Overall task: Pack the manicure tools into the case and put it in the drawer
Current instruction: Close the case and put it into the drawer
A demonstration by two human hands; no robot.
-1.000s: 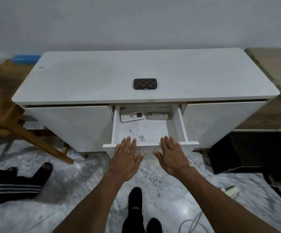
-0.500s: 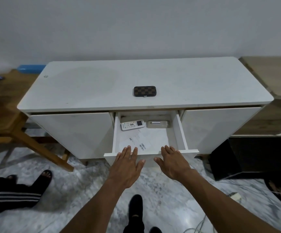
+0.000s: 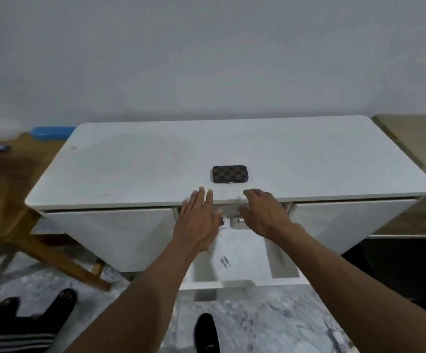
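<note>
Both hands have risen from the drawer (image 3: 283,263) front toward the desk's (image 3: 130,159) front edge, empty and spread; the case (image 3: 229,174) lies just beyond, lengthwise along that edge, left hand (image 3: 198,225) and right hand (image 3: 265,215) about equally near.

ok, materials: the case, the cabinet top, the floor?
Case: looks like coated canvas or faux leather, brown checker print, matte, with a small metal clasp on its front edge.
Cabinet top: smooth white, probably lacquered or laminated board; soft sheen, rounded corners, no visible grain.
Floor: polished grey-white veined stone, marble or marble-look tile; it cannot be told which.
</note>
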